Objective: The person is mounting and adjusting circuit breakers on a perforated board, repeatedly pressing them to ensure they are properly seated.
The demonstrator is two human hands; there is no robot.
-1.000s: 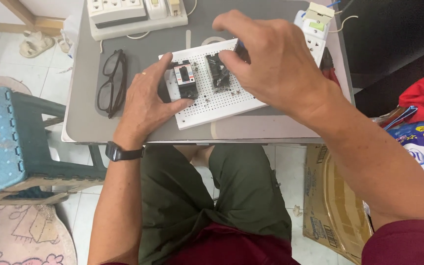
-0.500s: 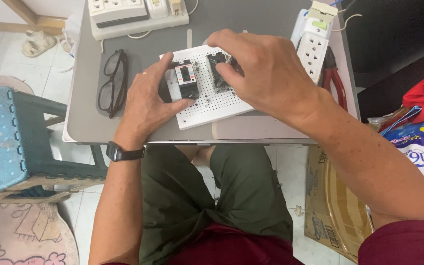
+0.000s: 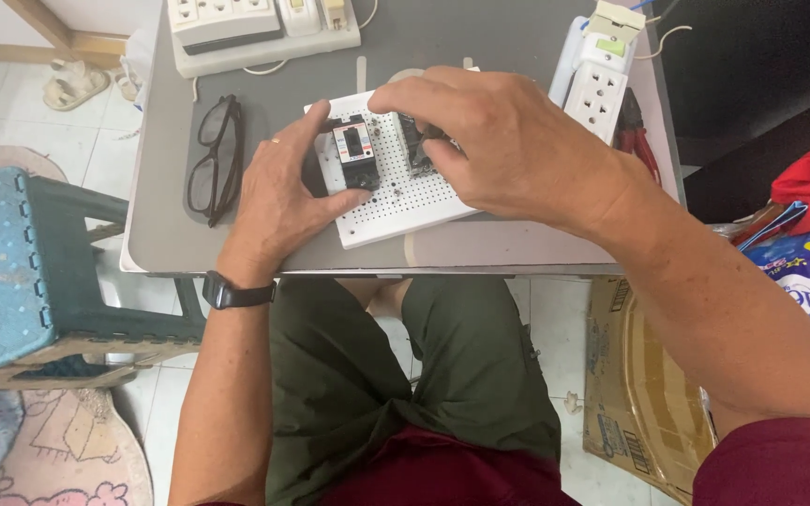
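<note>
Head view, looking down on a seated person at a smooth grey table point(image 3: 236, 245) with rounded corners. At its middle lies a white perforated board point(image 3: 396, 192), rectangular, matt and dotted with a regular grid of small holes, its long axis running from the near left to the far right. Two small black box-shaped components sit on the board side by side. The left hand point(image 3: 278, 197) rests on the board's left edge, thumb and forefinger closed around the left component point(image 3: 355, 150), a black block with a white face and a red-and-white label. The right hand point(image 3: 499, 145) arches over the board from the right, fingertips curled down and pinching the right component point(image 3: 419, 148), which lies directly beneath them and is mostly hidden; this hand is the nearer to it. Dark-framed spectacles point(image 3: 215, 155) lie folded left of the board. A white socket strip point(image 3: 597, 94) stands to the far right, a second white socket block point(image 3: 236, 23) at the far edge. A blue plastic stool point(image 3: 2, 272) stands on the tiled floor at left.
</note>
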